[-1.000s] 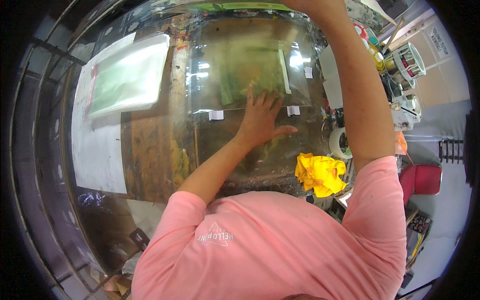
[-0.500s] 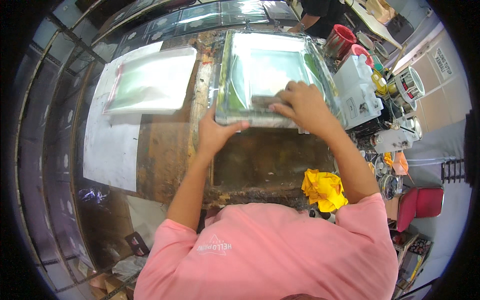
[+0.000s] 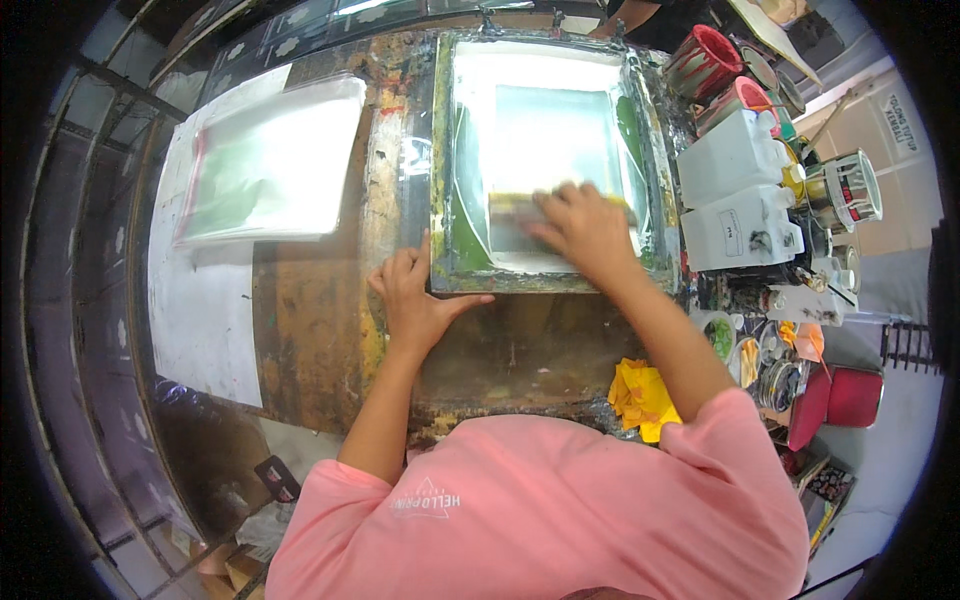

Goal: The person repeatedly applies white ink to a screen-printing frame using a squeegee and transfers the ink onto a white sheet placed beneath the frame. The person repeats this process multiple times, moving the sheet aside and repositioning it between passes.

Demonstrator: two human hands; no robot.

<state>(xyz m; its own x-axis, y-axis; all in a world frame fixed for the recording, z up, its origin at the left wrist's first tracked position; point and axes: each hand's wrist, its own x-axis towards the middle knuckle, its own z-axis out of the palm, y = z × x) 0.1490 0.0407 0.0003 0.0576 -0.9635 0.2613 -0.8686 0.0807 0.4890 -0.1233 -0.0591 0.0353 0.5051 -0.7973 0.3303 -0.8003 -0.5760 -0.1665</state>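
Plainly, the right hand [image 3: 580, 225] has its grip clamped on a motion-blurred bar [image 3: 513, 208], inside the frame [image 3: 550, 283] on the table [image 3: 310, 310]; the left hand [image 3: 408, 292] touches the frame's near left corner, thumb and fingers apart; right of the frame stand two white jugs [image 3: 738, 230], their contents impossible to tell; near its far right corner is a red-smeared can [image 3: 703, 60], red inside, its bottom unseen; the yellow cloth [image 3: 640, 392], nearer than the frame, is partly hidden by the right arm; beyond the frame, a co-worker's arm [image 3: 632, 14] is cut off.
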